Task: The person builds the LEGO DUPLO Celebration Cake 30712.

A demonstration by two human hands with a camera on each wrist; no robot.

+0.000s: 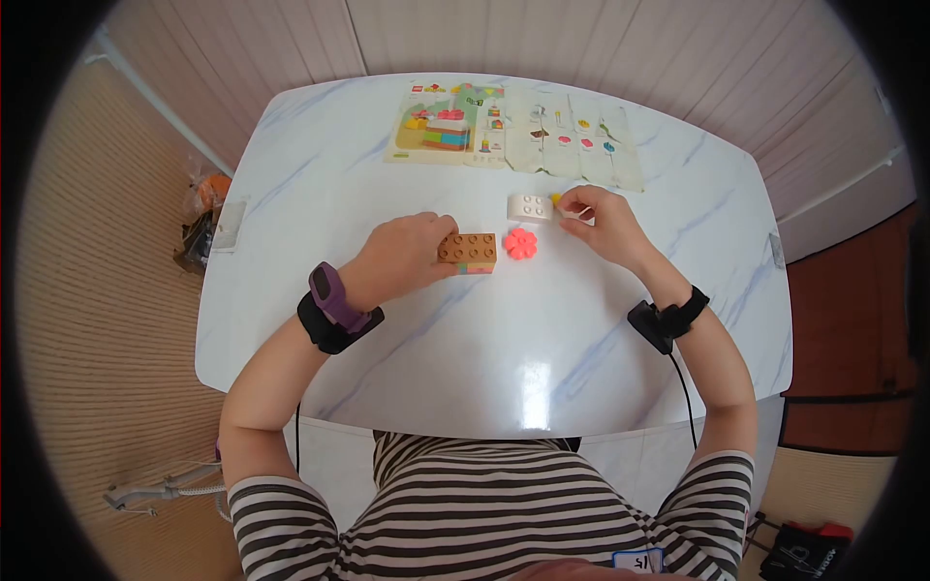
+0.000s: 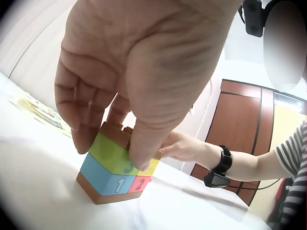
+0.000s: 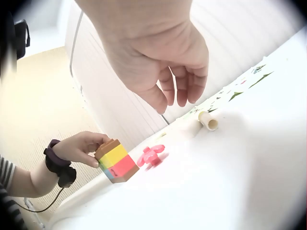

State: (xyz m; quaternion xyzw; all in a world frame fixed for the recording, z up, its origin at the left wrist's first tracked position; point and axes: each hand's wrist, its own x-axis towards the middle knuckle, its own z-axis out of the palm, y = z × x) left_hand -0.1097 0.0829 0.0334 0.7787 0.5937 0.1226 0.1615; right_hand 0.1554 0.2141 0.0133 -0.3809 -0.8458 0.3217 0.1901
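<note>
A stack of toy building bricks [image 1: 467, 250] stands on the table, gripped from its sides by my left hand [image 1: 402, 254]. Its top and bottom layers are brown; between them the left wrist view shows green and yellow bricks [image 2: 108, 154] above blue and pink ones with the numbers 1 and 2. My right hand [image 1: 608, 221] hovers with loosely bent fingers, nothing between them in the right wrist view. Just left of its fingertips is a small yellow piece [image 1: 556, 198] beside a white brick [image 1: 528, 208]. A pink flower piece [image 1: 520, 244] lies between stack and white brick.
An unfolded, creased instruction sheet [image 1: 446, 126] with pictures of bricks lies along the far side of the marbled white table [image 1: 417, 378]. Under the right hand, a pale tube-shaped piece [image 3: 208, 122] lies on its side. A pale curtain [image 1: 601, 44] hangs behind the table.
</note>
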